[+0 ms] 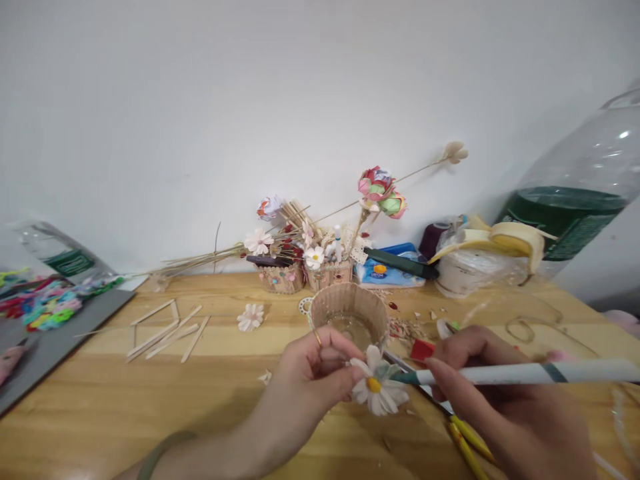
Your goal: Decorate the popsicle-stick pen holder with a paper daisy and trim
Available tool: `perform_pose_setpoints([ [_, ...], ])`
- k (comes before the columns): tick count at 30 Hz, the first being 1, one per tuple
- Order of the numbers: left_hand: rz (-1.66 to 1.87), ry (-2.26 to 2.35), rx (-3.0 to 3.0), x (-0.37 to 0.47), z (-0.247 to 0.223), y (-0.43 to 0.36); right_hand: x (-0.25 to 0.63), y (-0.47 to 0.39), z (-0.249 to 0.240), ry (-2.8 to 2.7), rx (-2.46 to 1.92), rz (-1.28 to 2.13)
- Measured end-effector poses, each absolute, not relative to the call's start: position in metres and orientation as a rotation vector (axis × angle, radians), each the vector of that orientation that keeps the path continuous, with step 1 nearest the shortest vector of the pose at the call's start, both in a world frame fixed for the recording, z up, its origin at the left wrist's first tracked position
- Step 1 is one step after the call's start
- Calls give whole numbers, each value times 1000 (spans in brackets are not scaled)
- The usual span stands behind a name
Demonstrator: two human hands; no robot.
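A craft corner, apparently in a home, occupies a wooden surface [200, 393] set against a plain pale wall [200, 100]. Handmade-looking flowers [377, 183] in small decorated pots [280, 280], loose wooden sticks [153, 342], yellow-handled scissors [473, 437] and scattered scraps [407, 329] mark the hobby work, while a banana peel [520, 240], a large plastic bottle [565, 207] and a soft blue-and-white packet [387, 272] lend the scene a domestic look.

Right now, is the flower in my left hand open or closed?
Open: the flower shows white petals spread around its yellow centre.
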State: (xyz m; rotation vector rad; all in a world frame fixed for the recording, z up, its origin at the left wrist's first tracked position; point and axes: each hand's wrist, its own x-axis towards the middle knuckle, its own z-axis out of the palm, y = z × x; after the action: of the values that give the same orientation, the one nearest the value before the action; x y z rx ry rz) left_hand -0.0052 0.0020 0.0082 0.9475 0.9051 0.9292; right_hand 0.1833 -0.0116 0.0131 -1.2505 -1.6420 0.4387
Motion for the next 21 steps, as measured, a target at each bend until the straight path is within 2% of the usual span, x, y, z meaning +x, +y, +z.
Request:
perform_pose_setpoints([
  [12,929,884,912,-5,12,0,183,-14,13,-1610,-1254,359],
  [17,937,881,899,-5,12,0,187,-12,13,-1773,-1157,279],
  [21,929,863,878,-4,14,0,187,-12,11,-1653,-1220,246],
])
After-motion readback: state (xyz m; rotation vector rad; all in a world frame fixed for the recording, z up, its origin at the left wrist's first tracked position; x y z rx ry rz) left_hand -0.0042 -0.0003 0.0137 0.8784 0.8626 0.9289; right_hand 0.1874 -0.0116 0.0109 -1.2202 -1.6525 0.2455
